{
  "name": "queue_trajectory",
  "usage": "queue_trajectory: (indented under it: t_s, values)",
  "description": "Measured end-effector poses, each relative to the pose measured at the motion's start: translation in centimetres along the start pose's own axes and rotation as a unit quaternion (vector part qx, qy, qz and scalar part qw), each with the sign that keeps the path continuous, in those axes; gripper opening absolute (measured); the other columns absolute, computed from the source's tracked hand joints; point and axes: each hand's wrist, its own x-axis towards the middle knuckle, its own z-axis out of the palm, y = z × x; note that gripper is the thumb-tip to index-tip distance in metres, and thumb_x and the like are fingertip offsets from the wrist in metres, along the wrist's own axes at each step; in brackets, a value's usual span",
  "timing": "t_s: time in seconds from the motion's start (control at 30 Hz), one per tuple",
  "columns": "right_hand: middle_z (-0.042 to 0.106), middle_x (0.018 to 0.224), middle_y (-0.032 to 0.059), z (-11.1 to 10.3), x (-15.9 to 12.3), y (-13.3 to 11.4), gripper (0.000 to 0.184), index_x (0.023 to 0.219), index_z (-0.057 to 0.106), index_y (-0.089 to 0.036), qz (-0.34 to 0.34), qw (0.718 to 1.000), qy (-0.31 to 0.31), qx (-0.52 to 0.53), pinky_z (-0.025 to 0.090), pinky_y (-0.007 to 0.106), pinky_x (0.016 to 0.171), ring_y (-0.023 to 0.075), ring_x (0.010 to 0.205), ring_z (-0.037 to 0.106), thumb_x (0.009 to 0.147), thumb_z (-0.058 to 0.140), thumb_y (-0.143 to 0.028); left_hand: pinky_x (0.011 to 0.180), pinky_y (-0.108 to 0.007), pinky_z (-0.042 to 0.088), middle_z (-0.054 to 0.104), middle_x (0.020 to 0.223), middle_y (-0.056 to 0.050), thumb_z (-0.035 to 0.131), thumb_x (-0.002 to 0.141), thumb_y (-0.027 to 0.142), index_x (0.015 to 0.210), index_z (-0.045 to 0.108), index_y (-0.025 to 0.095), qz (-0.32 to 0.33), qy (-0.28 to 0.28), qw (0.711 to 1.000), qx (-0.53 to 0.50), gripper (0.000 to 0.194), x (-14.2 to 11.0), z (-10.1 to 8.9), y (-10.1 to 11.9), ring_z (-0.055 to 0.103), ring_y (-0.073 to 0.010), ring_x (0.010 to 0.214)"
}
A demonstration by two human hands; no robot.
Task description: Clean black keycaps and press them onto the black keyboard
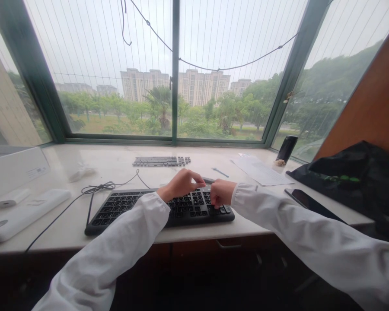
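A black keyboard (126, 203) lies on the white counter, with most of its keycaps off and bare key sockets showing. Over its upper right part is my left hand (181, 185), thumb and fingertips brought together; whatever they pinch is too small to tell. My right hand (222, 192) is closed in a curl above the number pad, its fingertips down at the keys near a few fitted keycaps (225, 209). Its grip is partly hidden. Behind the keyboard, loose dark keycaps (162, 161) are laid out in rows. A slim blue tool (220, 172) rests to their right.
The keyboard cable (100, 187) runs coiled to the left. White devices (29, 214) and a crumpled clear bag (81, 172) are there too. Rightward are paper sheets (261, 169), a phone (311, 204), a black cylinder (286, 148) and a black bag (350, 177).
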Motion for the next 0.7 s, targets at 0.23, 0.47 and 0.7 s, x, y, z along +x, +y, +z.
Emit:
queue_trajectory:
  t_s: [0.23,0.47,0.7]
  values:
    - [0.071,0.066,0.0058,-1.4,-3.0,1.1,0.013,0.08,0.08,-0.016,-0.137,0.987,0.086,-0.022,0.049,0.027,0.064,0.0148,0.059,0.062,0.072,0.073,-0.023,0.072,-0.022,0.047,0.076,0.082,-0.001,0.065,0.086,0.028,0.084,0.077,0.021,-0.002,0.029,0.999,0.028,0.015,0.0,-0.7,0.0,0.066,-0.0127,0.07]
    - [0.067,0.069,0.0036,0.3,-4.1,1.3,0.015,0.075,0.077,-0.019,-0.181,0.971,0.141,-0.062,0.044,0.023,0.059,0.0108,0.057,0.055,0.081,0.066,-0.026,0.078,-0.027,0.049,0.076,0.085,-0.002,0.062,0.087,0.03,0.088,0.077,0.023,-0.024,0.04,0.994,0.098,0.017,0.0,-1.2,-0.5,0.069,-0.0172,0.08]
    - [0.071,0.072,0.0013,-4.6,-0.3,2.1,0.014,0.078,0.078,-0.022,-0.113,0.958,0.249,-0.088,0.044,0.024,0.064,0.0131,0.062,0.058,0.08,0.067,-0.032,0.073,-0.034,0.051,0.073,0.078,-0.011,0.06,0.084,0.026,0.081,0.077,0.017,-0.212,0.019,0.932,0.295,0.019,-0.2,-3.7,-2.0,0.068,-0.0237,0.075]
